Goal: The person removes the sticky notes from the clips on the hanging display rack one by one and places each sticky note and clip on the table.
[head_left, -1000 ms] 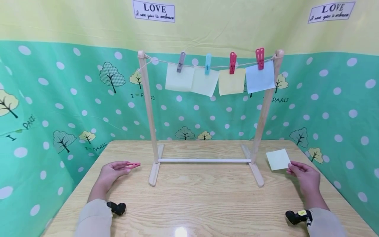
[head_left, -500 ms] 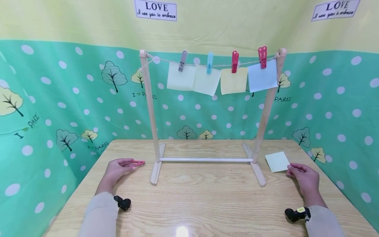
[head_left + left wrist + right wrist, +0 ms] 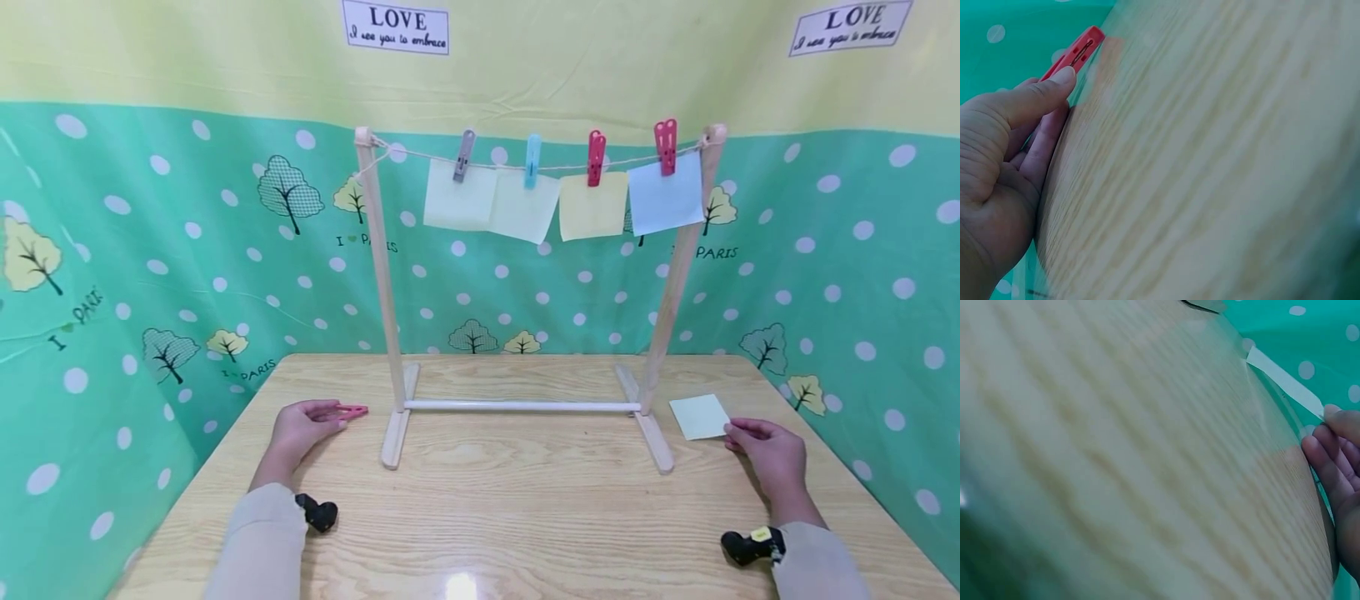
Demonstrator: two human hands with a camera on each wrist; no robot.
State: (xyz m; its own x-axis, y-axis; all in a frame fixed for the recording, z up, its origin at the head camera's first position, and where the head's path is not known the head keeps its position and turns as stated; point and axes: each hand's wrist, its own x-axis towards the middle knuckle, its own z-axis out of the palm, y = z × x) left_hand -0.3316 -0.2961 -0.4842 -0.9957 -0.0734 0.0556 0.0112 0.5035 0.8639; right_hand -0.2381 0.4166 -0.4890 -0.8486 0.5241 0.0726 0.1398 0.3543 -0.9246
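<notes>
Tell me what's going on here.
A person's left hand pinches a red clothespin, and the right hand holds a pale square of paper by one corner. Between the hands stands a wooden rack, where four paper squares hang from clothespins. Both held things are apart from the rack.

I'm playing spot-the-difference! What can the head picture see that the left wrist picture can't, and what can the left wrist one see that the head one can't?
Only the head view shows the wooden rack with four hanging papers, and the right hand pinching a pale paper square.

Only the left wrist view shows the palm side of the left hand and the dark details on the red clothespin.

Both show the left hand pinching that clothespin, the table and the dotted green cloth.
</notes>
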